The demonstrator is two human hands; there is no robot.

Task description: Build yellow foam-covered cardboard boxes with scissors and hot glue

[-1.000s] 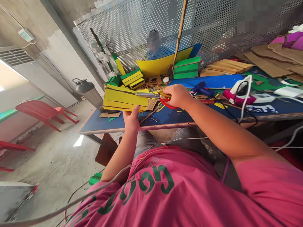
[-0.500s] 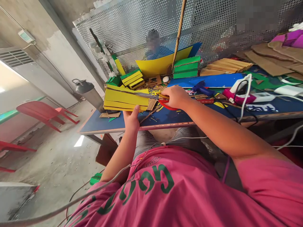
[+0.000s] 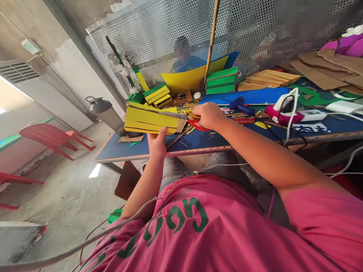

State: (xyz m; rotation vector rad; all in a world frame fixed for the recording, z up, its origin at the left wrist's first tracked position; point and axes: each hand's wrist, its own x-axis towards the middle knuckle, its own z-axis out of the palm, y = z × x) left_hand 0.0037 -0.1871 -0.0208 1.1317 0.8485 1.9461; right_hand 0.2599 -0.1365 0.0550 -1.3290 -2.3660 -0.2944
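My left hand point(image 3: 157, 140) grips the near edge of a stack of yellow sheets point(image 3: 147, 118) and holds it above the blue table point(image 3: 119, 149). My right hand point(image 3: 208, 115) is closed round the red and yellow handles of a pair of scissors point(image 3: 190, 118). The scissor blades lie across the top yellow sheet, pointing left along a dark line in it.
Behind the stack lie green and yellow blocks point(image 3: 157, 94), a big yellow sheet point(image 3: 188, 77), a green stack point(image 3: 221, 80), strips of cardboard point(image 3: 266, 78) and a blue glue gun point(image 3: 239, 104). A pink and white device point(image 3: 285, 109) with cables sits at right. Red chairs point(image 3: 53, 136) stand at left.
The scissors and my right hand have crept slightly left along the yellow sheet. My left hand keeps its hold on the stack.
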